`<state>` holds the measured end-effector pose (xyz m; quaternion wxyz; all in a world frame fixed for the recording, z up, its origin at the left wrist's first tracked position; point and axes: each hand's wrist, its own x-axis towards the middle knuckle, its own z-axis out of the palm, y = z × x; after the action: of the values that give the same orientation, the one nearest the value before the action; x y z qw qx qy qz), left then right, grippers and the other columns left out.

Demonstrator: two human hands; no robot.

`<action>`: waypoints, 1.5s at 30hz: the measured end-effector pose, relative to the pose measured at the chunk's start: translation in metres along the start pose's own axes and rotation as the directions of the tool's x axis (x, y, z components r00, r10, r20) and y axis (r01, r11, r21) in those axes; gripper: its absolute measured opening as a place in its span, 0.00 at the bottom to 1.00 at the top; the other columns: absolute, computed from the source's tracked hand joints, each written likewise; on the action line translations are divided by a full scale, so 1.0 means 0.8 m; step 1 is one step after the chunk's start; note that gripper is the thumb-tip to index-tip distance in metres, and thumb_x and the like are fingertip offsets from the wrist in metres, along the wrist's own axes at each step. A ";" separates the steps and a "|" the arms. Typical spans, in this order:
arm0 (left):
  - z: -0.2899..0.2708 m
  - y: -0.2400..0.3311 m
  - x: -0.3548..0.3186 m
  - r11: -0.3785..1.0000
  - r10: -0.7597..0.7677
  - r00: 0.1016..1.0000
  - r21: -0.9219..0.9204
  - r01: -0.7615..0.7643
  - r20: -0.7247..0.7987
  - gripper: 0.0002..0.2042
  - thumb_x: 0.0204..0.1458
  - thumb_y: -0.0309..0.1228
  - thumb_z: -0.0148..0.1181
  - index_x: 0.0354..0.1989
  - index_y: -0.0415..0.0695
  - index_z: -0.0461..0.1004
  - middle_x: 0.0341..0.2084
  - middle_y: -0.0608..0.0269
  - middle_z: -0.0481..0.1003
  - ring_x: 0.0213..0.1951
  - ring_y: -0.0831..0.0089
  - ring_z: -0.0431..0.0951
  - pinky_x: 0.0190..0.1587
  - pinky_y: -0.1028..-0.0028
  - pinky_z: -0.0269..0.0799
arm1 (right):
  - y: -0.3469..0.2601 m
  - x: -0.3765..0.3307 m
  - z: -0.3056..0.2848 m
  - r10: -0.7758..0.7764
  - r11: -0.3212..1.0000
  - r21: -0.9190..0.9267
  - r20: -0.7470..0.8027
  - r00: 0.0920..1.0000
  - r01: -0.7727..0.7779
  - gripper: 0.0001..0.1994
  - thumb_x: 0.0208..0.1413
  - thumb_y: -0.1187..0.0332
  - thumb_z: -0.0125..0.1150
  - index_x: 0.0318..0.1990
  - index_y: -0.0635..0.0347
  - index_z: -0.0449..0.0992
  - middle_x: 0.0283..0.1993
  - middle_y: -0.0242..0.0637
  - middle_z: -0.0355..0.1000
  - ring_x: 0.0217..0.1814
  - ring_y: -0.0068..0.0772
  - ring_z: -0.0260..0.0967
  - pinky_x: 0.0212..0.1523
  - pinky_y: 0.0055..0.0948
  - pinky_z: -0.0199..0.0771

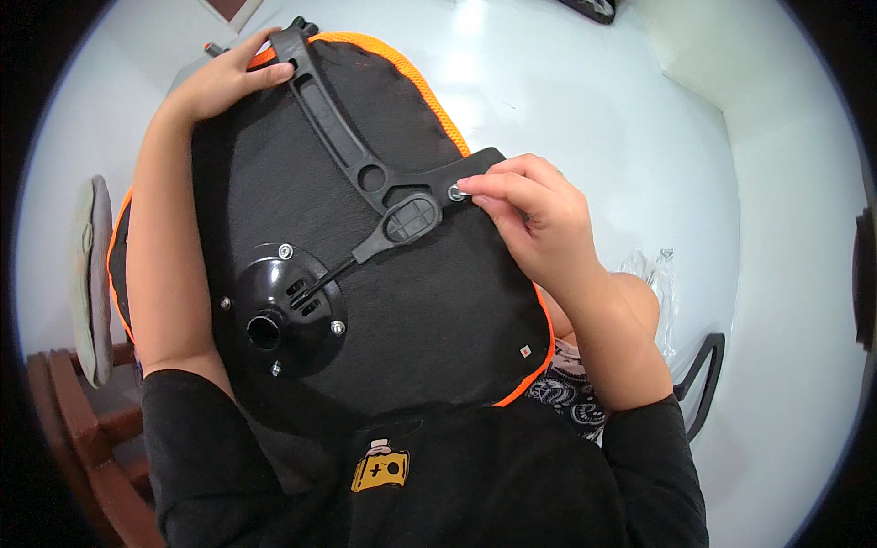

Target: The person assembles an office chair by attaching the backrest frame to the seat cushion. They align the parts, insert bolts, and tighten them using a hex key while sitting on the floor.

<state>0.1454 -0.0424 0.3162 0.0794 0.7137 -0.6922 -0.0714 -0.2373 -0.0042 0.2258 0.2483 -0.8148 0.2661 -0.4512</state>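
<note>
Pale floor (pixel 639 110): R fingers (pixel 512 185) pinch bolt (pixel 456 193) (prob.), L fingers (pixel 269 76) grip bracket (pixel 343 137), seat tag (pixel 525 351) illegible.

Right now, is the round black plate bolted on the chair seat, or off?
Bolted on: four silver bolt heads show around the round black plate. How tight they are, I cannot tell.

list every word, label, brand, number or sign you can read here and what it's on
"+": a plus-shaped mark on the yellow graphic on the chest of the black shirt.
Small white tag with a red mark on the black, orange-edged panel: too small to read.
No words, brands or numbers are legible.
</note>
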 end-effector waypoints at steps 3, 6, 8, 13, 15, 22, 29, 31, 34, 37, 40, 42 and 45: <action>0.007 -0.002 -0.006 0.997 -0.006 1.000 -0.075 0.008 0.017 0.42 0.43 0.62 0.57 0.64 0.53 0.57 0.53 0.47 0.69 0.55 0.54 0.70 0.58 0.64 0.61 | -0.009 0.011 0.001 -0.007 0.998 -0.069 0.071 0.997 0.011 0.09 0.43 0.77 0.63 0.33 0.52 0.79 0.30 0.33 0.71 0.33 0.35 0.68 0.32 0.30 0.69; 0.011 -0.036 -0.010 1.000 -0.005 1.000 -0.027 0.005 0.005 0.40 0.48 0.60 0.56 0.66 0.53 0.54 0.53 0.51 0.68 0.56 0.60 0.66 0.58 0.66 0.58 | -0.019 0.017 0.000 -0.012 0.994 -0.104 0.111 0.994 0.024 0.08 0.43 0.77 0.63 0.32 0.53 0.80 0.30 0.33 0.70 0.33 0.36 0.68 0.33 0.31 0.69; 0.003 -0.001 -0.007 0.997 -0.065 0.997 -0.039 0.066 0.028 0.41 0.45 0.56 0.60 0.65 0.48 0.53 0.53 0.48 0.66 0.57 0.58 0.65 0.59 0.65 0.58 | -0.017 0.018 -0.010 0.012 0.994 -0.111 0.123 0.992 0.002 0.07 0.43 0.77 0.63 0.31 0.54 0.80 0.29 0.34 0.70 0.33 0.37 0.69 0.33 0.31 0.70; -0.028 0.054 -0.018 0.985 -0.168 0.970 -0.005 0.171 0.175 0.48 0.44 0.59 0.57 0.66 0.38 0.47 0.61 0.39 0.57 0.63 0.52 0.57 0.64 0.64 0.51 | -0.022 0.025 -0.011 -0.041 0.964 -0.254 0.155 0.987 0.079 0.08 0.42 0.76 0.63 0.32 0.52 0.80 0.27 0.32 0.69 0.32 0.36 0.69 0.33 0.32 0.69; -0.021 0.038 -0.017 0.984 -0.174 0.968 -0.013 0.179 0.182 0.49 0.45 0.59 0.57 0.66 0.37 0.46 0.61 0.38 0.56 0.64 0.52 0.57 0.64 0.64 0.51 | -0.030 0.027 -0.011 -0.090 0.929 -0.337 0.194 0.977 0.153 0.09 0.41 0.77 0.62 0.31 0.51 0.80 0.26 0.31 0.68 0.31 0.35 0.68 0.32 0.32 0.69; -0.022 0.040 -0.017 0.983 -0.183 0.967 0.005 0.185 0.177 0.49 0.45 0.59 0.56 0.67 0.35 0.44 0.62 0.38 0.54 0.64 0.52 0.56 0.65 0.64 0.50 | -0.024 0.019 -0.013 -0.165 0.894 -0.378 0.223 0.961 0.241 0.11 0.38 0.78 0.62 0.31 0.50 0.80 0.24 0.30 0.66 0.29 0.34 0.67 0.30 0.32 0.68; -0.021 0.037 -0.014 0.983 -0.182 0.963 0.012 0.184 0.199 0.50 0.46 0.60 0.56 0.67 0.36 0.43 0.63 0.38 0.53 0.65 0.52 0.55 0.65 0.63 0.50 | -0.032 0.030 -0.012 -0.013 0.963 -0.260 0.220 0.975 0.071 0.09 0.41 0.77 0.63 0.31 0.52 0.81 0.25 0.34 0.67 0.29 0.37 0.68 0.29 0.32 0.70; -0.021 0.039 -0.014 0.982 -0.189 0.963 0.008 0.191 0.194 0.50 0.45 0.60 0.55 0.67 0.36 0.43 0.63 0.38 0.53 0.65 0.52 0.55 0.65 0.64 0.50 | -0.037 0.032 -0.013 0.015 0.950 -0.308 0.233 0.972 0.059 0.08 0.42 0.76 0.63 0.31 0.52 0.80 0.25 0.34 0.67 0.29 0.38 0.69 0.29 0.32 0.70; -0.018 0.037 -0.015 0.983 -0.184 0.965 0.005 0.186 0.186 0.50 0.45 0.61 0.55 0.67 0.36 0.43 0.63 0.38 0.52 0.65 0.52 0.55 0.65 0.63 0.49 | -0.046 0.030 -0.013 0.080 0.937 -0.350 0.229 0.970 0.006 0.07 0.43 0.76 0.63 0.32 0.53 0.80 0.26 0.35 0.68 0.30 0.38 0.69 0.29 0.33 0.69; -0.024 0.048 -0.020 0.981 -0.180 0.962 -0.040 0.192 0.205 0.51 0.45 0.61 0.55 0.67 0.36 0.43 0.64 0.39 0.52 0.65 0.52 0.54 0.65 0.63 0.49 | -0.039 0.026 -0.008 0.054 0.923 -0.384 0.196 0.979 0.026 0.08 0.43 0.76 0.63 0.33 0.53 0.80 0.25 0.35 0.67 0.29 0.38 0.68 0.28 0.34 0.68; -0.021 0.042 -0.016 0.984 -0.160 0.966 -0.049 0.173 0.201 0.51 0.44 0.62 0.55 0.67 0.36 0.43 0.64 0.39 0.52 0.65 0.52 0.54 0.65 0.64 0.49 | -0.038 0.019 -0.010 -0.040 0.916 -0.385 0.191 0.981 0.112 0.09 0.42 0.76 0.63 0.34 0.53 0.80 0.24 0.34 0.66 0.27 0.37 0.66 0.27 0.34 0.66; -0.018 0.031 -0.015 0.986 -0.158 0.971 -0.026 0.165 0.178 0.51 0.44 0.62 0.55 0.67 0.35 0.43 0.64 0.39 0.52 0.65 0.52 0.54 0.65 0.64 0.49 | -0.038 0.016 -0.009 -0.110 0.910 -0.375 0.188 0.976 0.175 0.10 0.42 0.76 0.63 0.34 0.53 0.79 0.23 0.33 0.65 0.26 0.37 0.65 0.26 0.34 0.64; -0.018 0.031 -0.016 0.988 -0.153 0.976 -0.003 0.156 0.157 0.51 0.44 0.62 0.55 0.67 0.35 0.44 0.63 0.39 0.53 0.65 0.52 0.55 0.65 0.65 0.49 | -0.035 0.011 -0.006 -0.146 0.913 -0.359 0.159 0.976 0.195 0.11 0.41 0.77 0.64 0.34 0.53 0.79 0.23 0.33 0.64 0.25 0.36 0.64 0.26 0.33 0.63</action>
<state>0.1235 -0.0304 0.3355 0.0244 0.7570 -0.6382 -0.1381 -0.2317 0.0101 0.2517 0.0657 -0.8945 0.2581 -0.3590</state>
